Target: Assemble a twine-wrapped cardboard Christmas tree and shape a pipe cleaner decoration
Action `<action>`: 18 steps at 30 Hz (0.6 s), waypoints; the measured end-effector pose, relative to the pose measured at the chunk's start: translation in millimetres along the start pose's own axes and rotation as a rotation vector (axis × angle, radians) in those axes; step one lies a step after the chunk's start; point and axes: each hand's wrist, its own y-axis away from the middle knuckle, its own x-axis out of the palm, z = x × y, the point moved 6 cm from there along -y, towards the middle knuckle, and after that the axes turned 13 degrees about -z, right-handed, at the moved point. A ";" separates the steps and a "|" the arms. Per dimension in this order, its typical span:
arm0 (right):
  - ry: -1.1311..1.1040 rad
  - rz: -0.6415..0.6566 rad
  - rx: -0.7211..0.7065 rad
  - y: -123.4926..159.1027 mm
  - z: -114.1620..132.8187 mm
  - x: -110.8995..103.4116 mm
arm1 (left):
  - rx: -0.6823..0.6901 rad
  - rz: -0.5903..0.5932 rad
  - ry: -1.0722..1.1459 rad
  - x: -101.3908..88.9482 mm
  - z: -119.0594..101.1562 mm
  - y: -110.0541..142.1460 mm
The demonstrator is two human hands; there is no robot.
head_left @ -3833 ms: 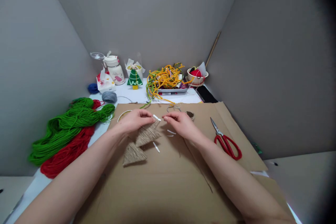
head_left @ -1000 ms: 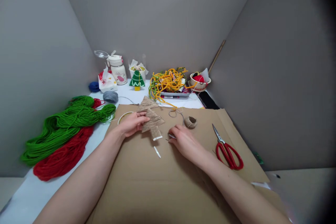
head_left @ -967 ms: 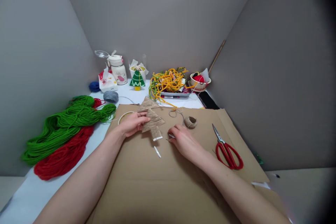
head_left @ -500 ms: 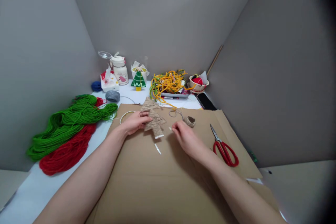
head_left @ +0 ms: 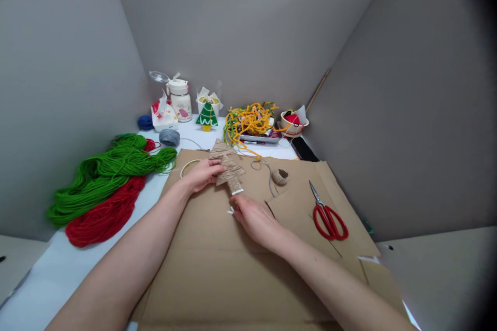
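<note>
My left hand (head_left: 205, 173) is closed on the edge of a flat tree shape wrapped in brown twine (head_left: 232, 169), held tilted above the cardboard. The trunk end of the tree has a white edge and points toward me. Just below it, my right hand (head_left: 254, 217) is closed, its thumb and fingers pinched together. Small white strips (head_left: 231, 211) show at those fingertips; how many are gripped and how many lie on the board is hard to tell. A small ball of brown twine (head_left: 280, 177) sits beyond my right hand.
Red-handled scissors (head_left: 330, 220) lie on the cardboard sheet (head_left: 194, 274) at right. Green yarn (head_left: 101, 176) and red yarn (head_left: 106, 212) are heaped at left. Along the back stand a white bottle (head_left: 180, 101), a green tree ornament (head_left: 207, 115), a yarn-filled tray (head_left: 264, 139) and a bowl (head_left: 295, 126).
My right hand has moved left and toward me, from open board beside the tree to just below its trunk. My left hand still holds the tree. The view has shifted slightly.
</note>
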 end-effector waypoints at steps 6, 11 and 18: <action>0.117 0.009 -0.038 1.0 7.8 2.8 | 0.002 0.021 -0.003 3.6 2.9 0.2; 0.211 0.029 -0.007 0.2 17.2 3.7 | 0.006 0.036 -0.022 3.3 4.4 -0.4; 0.009 0.148 0.213 102.0 6.8 -78.1 | 0.006 0.050 -0.055 4.1 5.0 1.4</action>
